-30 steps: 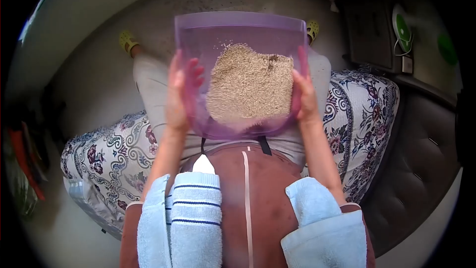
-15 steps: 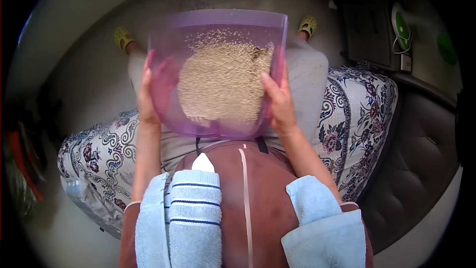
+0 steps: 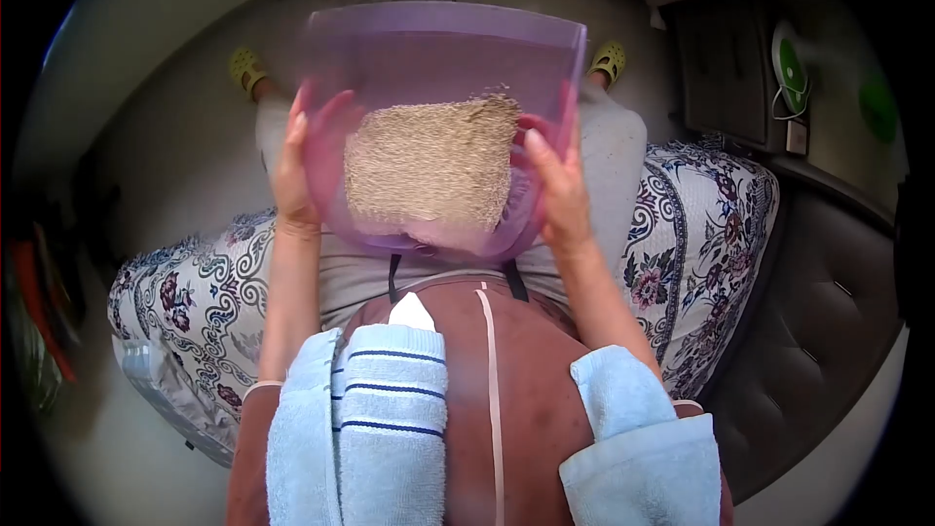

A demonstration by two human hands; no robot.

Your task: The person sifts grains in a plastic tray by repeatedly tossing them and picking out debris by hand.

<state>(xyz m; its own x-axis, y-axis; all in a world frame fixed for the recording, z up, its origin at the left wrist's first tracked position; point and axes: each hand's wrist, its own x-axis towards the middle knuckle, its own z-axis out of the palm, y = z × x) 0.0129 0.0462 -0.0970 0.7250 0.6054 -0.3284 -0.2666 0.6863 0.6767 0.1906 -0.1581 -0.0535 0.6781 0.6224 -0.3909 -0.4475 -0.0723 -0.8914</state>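
Between my hands is a translucent purple plastic scoop-shaped tray [image 3: 438, 44], held over my lap. A heap of pale grain [image 3: 429, 161] lies in it, blurred by motion, with a darker patch at its upper right edge. My left hand [image 3: 297, 170] grips the tray's left side, and its fingers show pink through the plastic. On the right side my right hand [image 3: 560, 185] is closed on the wall, thumb inside and fingers outside. A light blue towel [image 3: 390, 419] hangs over my chest on the left, and another blue towel part [image 3: 638, 458] on the right.
I sit on a floral bedspread [image 3: 696, 234]. A dark tufted headboard [image 3: 808, 321] stands at right, beside a dark cabinet [image 3: 726, 68] with a green and white object [image 3: 790, 68]. Small dark specks lie on the floor beyond my yellow clogs [image 3: 609, 60].
The tray has shifted up and slightly right and tilts differently. The grain has drawn together into a tighter heap, with fewer loose grains spread toward the far edge.
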